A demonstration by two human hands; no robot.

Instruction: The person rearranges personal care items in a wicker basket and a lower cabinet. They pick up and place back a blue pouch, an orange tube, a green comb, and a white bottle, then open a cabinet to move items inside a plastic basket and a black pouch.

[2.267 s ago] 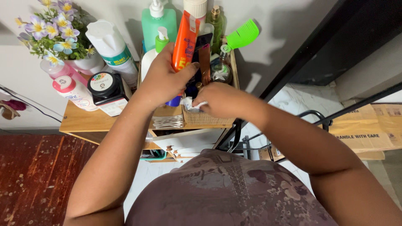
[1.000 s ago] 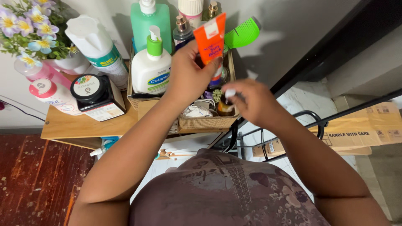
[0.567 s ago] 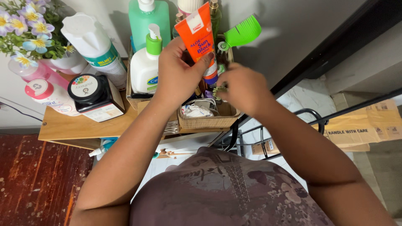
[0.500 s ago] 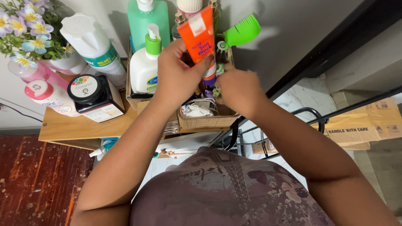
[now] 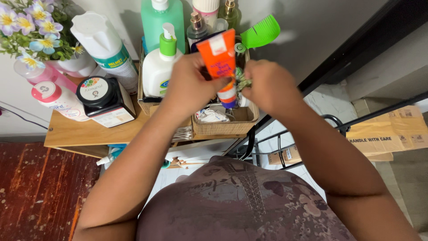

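Orange tube (image 5: 220, 62) stands upright in my left hand (image 5: 192, 87), whose fingers wrap its lower half, right above the wicker basket (image 5: 225, 127). My right hand (image 5: 267, 85) is closed just beside the tube at its lower end, though I cannot tell what it pinches. Behind the basket rises a green comb (image 5: 261, 32), and left of it stand a white pump bottle (image 5: 161, 69) and a black-lidded jar (image 5: 100, 96).

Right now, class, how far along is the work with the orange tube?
Done: the orange tube is out of the wicker basket and raised over it. In hand: the left hand grips the tube, while the right hand pinches something small and greenish near its lower end. Left: the tube is not back in the basket.
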